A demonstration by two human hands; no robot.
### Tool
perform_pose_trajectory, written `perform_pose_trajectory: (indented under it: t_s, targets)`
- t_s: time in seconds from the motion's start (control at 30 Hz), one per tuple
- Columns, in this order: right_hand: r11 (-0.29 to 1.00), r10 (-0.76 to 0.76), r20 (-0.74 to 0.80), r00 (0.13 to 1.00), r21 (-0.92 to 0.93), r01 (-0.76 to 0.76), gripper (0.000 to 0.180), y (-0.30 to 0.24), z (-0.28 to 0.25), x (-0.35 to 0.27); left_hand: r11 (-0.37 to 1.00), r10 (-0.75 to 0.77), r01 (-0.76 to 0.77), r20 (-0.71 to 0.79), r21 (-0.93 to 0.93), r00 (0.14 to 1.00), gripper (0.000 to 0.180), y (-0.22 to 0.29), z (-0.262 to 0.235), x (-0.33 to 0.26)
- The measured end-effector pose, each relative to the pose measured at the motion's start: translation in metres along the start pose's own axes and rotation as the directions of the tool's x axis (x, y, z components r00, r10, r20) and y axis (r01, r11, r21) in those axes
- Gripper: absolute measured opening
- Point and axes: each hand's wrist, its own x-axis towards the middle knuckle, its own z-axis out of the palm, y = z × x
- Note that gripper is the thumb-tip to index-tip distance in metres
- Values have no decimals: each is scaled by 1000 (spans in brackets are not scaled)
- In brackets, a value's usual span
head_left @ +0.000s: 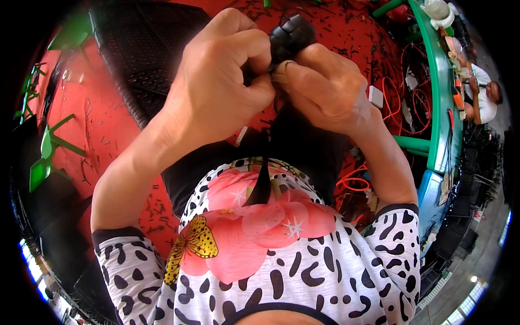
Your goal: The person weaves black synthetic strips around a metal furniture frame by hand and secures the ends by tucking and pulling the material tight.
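A black woven piece (292, 37), plaited from flat glossy strips, stands up between my two hands at the top middle. My left hand (222, 76) is closed, its thumb and forefinger pinched at the near left side of the weave. Closed too, my right hand (325, 86) presses its fingers against the near right side, the fingertips of both hands almost meeting. A tan band circles one right finger. What lies between the fingertips is mostly hidden. From below the hands, a black strip (264, 181) hangs down over my patterned shirt.
A large black woven panel (135, 49) leans at the upper left. Dark scraps litter the red floor (92, 114). Green stools (46, 149) stand at the left. On the right runs a green bench (437, 92), with an orange cord (390, 97) beside it and a seated person (482, 92) beyond.
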Motion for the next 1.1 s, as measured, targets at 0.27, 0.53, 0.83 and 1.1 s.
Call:
perform_pose_trajectory:
  t_s: [0.27,0.53,0.83,1.1]
  targets:
    - [971,122,-120,985,219,-93,24,1,-7,-2,999,26,-18,-230,40,973,18,-4,16,-5]
    - [982,165,-166,972,116,-147,43,9,-25,12,976,-135,76,-291,-204,947,43,-9,26,-10]
    - [906,217,124,968,344,-247,61,19,-5,18,917,-281,218,-153,-335,947,47,-9,12,-5]
    - [885,260,144,955,359,-295,53,18,-6,21,731,-292,392,262,-559,920,45,-23,-11,6]
